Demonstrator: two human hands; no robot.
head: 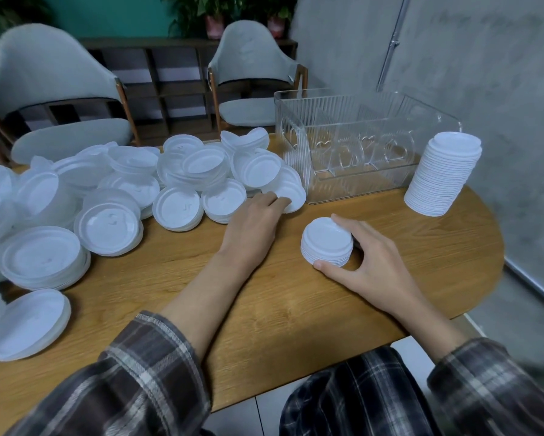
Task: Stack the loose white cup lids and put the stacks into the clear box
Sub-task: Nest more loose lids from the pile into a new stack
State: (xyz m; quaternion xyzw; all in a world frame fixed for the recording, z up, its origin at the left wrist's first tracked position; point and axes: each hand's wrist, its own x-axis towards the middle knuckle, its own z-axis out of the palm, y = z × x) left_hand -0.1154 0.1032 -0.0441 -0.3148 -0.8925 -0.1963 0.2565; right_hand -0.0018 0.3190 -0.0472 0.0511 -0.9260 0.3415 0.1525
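Observation:
A big heap of loose white cup lids (113, 196) covers the left half of the wooden table. My left hand (255, 221) reaches to the heap's right end, and its fingers pinch the edge of one loose lid (291, 188). My right hand (368, 256) grips a short stack of lids (325, 240) that stands on the table, thumb at the front, fingers at the back. The clear ribbed box (358, 140) stands behind, with dividers inside and no lids in it. A tall stack of lids (443, 174) stands to the right of the box.
The wooden table (264, 294) has a rounded right end close to a grey wall. Two grey chairs (251, 77) stand behind the table. My plaid sleeves fill the bottom of the view.

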